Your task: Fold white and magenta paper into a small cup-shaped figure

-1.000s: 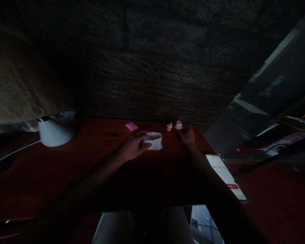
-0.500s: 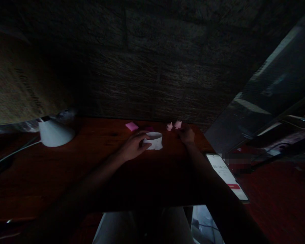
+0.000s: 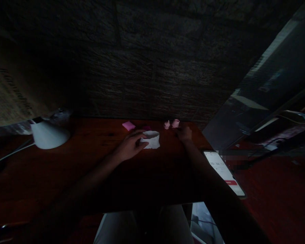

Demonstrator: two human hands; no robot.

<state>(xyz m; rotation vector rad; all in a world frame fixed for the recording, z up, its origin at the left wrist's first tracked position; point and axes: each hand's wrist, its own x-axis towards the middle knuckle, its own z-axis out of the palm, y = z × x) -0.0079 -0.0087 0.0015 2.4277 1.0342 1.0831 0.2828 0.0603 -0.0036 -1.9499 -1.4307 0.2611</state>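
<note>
A small white open-topped cup with an uneven rim, perhaps of clay, stands on the wooden desk. My left hand grips its left wall, with the thumb low on the outside and the fingers at the rim. Farther right, my right hand rests low at the desk's back edge. Its fingertips reach the foot of a small pale pink cylinder-like piece; the dimness hides whether they grasp it. A second pale pink piece, pointed at the top, stands just left of that.
A bright pink flat block lies behind my left hand, and a darker magenta piece sits partly behind the cup. A lamp with a white base stands at left. A lit phone lies on the right edge, and a dark brick wall rises behind.
The view has shifted slightly, moving everything a little left. The pale pink piece by my right hand now looks turned, its rounded side showing. My left hand keeps its grip on the cup.
</note>
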